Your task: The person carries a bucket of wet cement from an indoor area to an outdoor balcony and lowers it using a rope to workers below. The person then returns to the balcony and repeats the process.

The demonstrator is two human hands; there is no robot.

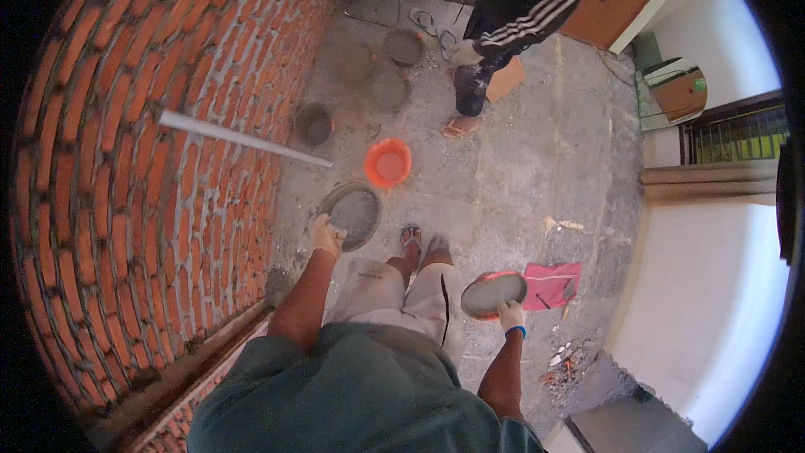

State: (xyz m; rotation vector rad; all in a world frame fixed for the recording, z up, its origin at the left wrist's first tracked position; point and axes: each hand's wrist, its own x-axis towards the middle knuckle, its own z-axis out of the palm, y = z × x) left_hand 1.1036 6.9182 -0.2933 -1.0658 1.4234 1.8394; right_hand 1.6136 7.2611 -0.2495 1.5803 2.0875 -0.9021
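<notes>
My left hand point(329, 237), in a pale glove, is closed on the near rim of a dark round basin point(375, 231) containing grey wet-looking mix. On the other side of my legs, my gloved right hand point(511, 317) grips the near edge of an orange basin point(466, 307), also filled with grey mix. The thumb and fingers of both hands are only partly visible. An orange-red tub point(387, 163) stands on the floor just beyond the dark basin. Next to the right-hand basin lies a pink sack point(553, 285).
A brick wall point(168, 201) runs along the left, with a pale straight bar point(243, 141) jutting across it. Dark buckets point(314, 124) stand beyond. Ahead, a co-worker in striped black clothes point(520, 17) bends near a cardboard box point(506, 80). Rubble point(563, 367) lies at the right.
</notes>
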